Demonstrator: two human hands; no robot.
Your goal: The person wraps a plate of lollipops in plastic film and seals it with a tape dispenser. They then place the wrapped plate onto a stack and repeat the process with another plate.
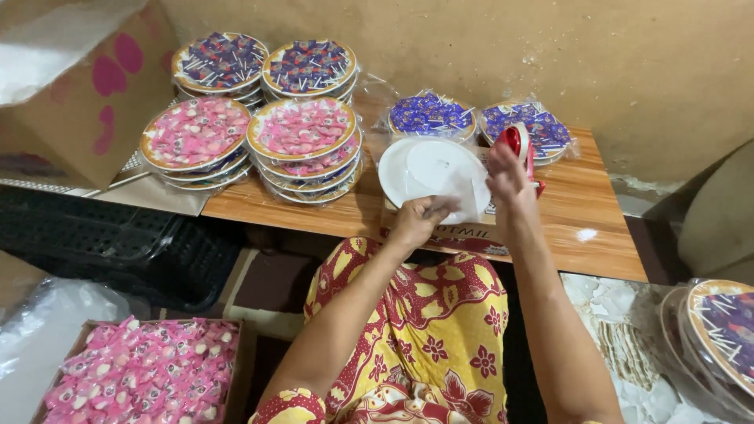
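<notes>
My left hand [415, 218] grips the near edge of a clear plastic bag [463, 188] that holds a white round plate [408, 169], over a cardboard box on the low wooden table [581, 228]. Beside it, my right hand [508, 182] rests against the bag's right side and has a red tape dispenser [518, 145] sitting on it. Just behind lie two wrapped plates of blue-wrapped lollipops [430, 115].
Stacks of pink [302, 129] and blue [222, 60] lollipop plates fill the table's left. A cardboard box [86, 94] stands far left, a box of pink sweets [145, 373] at bottom left, more wrapped plates [722, 330] at bottom right, a black crate [118, 243] below.
</notes>
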